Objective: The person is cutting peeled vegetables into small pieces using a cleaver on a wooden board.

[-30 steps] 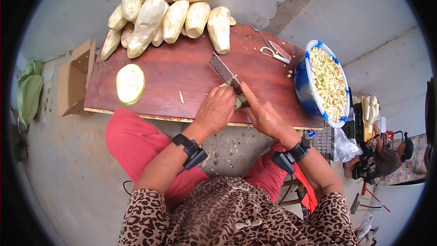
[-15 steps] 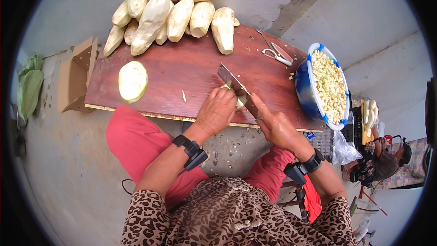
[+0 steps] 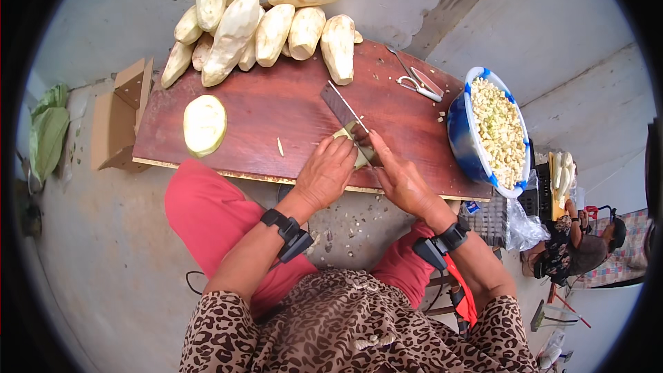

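My right hand (image 3: 402, 178) is closed round a broad-bladed cleaver (image 3: 338, 103), its index finger stretched along the blade. The blade points away and to the left, over a pale green-white piece of eggplant (image 3: 362, 159) at the table's near edge. With curled fingers my left hand (image 3: 326, 168) presses that piece down, right beside the blade. Hands and blade hide much of the piece. To the left lies a large round-cut eggplant piece (image 3: 204, 126), and a thin sliver (image 3: 280, 146) lies between it and my left hand.
Peeled eggplants (image 3: 231, 38) are heaped along the far side of the red-brown table (image 3: 255, 117). A blue-and-white basin (image 3: 458, 131) of diced pieces stands at the right, near a white-handled peeler (image 3: 418, 88). A cardboard box (image 3: 114, 124) sits left; another person (image 3: 587, 242) works far right.
My right hand and the cleaver have shifted left, closer to my left hand, with the blade now lying over the eggplant piece. My left hand stays nearly in place.
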### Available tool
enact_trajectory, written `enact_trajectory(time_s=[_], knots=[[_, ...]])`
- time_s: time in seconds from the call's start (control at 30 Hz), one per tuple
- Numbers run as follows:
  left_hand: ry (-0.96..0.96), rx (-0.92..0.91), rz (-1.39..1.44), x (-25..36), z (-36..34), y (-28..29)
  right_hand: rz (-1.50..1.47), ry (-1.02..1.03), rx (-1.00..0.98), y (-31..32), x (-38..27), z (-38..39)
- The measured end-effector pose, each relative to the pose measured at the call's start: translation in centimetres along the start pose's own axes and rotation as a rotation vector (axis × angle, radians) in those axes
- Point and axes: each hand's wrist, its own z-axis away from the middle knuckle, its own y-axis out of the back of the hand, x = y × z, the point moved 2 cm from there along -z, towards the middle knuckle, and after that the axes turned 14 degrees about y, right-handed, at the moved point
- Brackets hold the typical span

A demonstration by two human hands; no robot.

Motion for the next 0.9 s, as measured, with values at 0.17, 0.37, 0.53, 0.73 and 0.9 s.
enact_trajectory(time_s=[0.17,0.37,0.53,0.73,0.9], knots=[[0.034,-0.019,0.006,-0.1,0.2,0.0,0.026,-0.02,-0.082,1.7,-2.0,1.1],[0.023,-0.011,0.005,-0.2,0.1,-0.1,0.025,-0.012,-0.138,2.3,-2.7,0.4],[0.005,-0.003,0.0,-0.1,-0.1,0.1,0.041,-0.065,-0.092,-0.3,-0.8,-0.6],[-0.003,0.022,-0.002,0.1,0.4,0.1,0.011,-0.034,-0.044,-0.4,-0.1,0.2],[0.058,0.043,-0.018,-0.5,0.9,-0.3,-0.009,-0.051,-0.086,1.5,-2.4,1.0]])
